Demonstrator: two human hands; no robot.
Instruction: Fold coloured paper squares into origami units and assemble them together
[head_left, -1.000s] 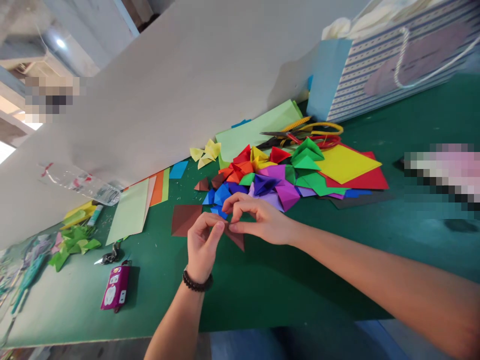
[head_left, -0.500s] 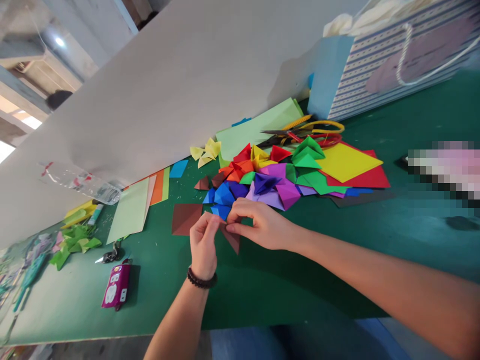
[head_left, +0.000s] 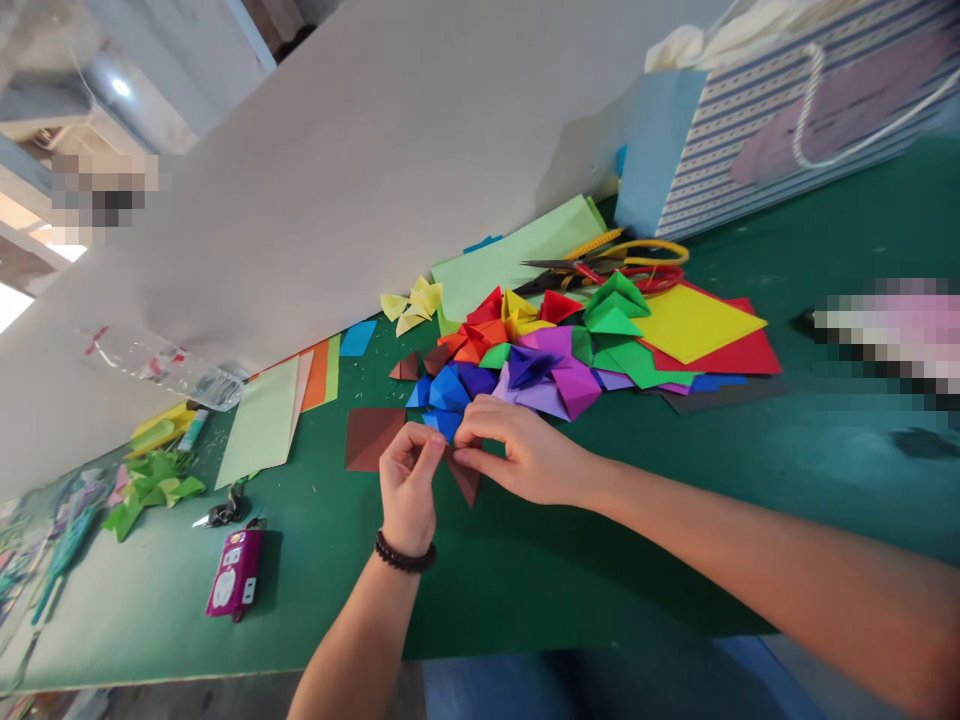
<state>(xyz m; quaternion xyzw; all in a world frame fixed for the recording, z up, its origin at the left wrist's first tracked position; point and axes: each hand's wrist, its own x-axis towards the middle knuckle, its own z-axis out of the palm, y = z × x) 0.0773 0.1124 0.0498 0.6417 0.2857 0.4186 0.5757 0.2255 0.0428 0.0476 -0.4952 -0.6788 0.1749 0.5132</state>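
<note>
Brown origami paper (head_left: pixel 465 480) sits in a narrow pinch: your left hand (head_left: pixel 409 480) and right hand (head_left: pixel 525 462) both grip it. Heap of folded colored paper (head_left: pixel 517 365) lies just beyond.

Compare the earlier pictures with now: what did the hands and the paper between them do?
The right hand drew back toward the person, uncovering more of the blue folded pieces. The brown paper triangle, pinched between it and the left hand, swung its tip slightly leftward. Nothing was let go. The origami pile, the scissors and the brown paper square stayed put.
</note>
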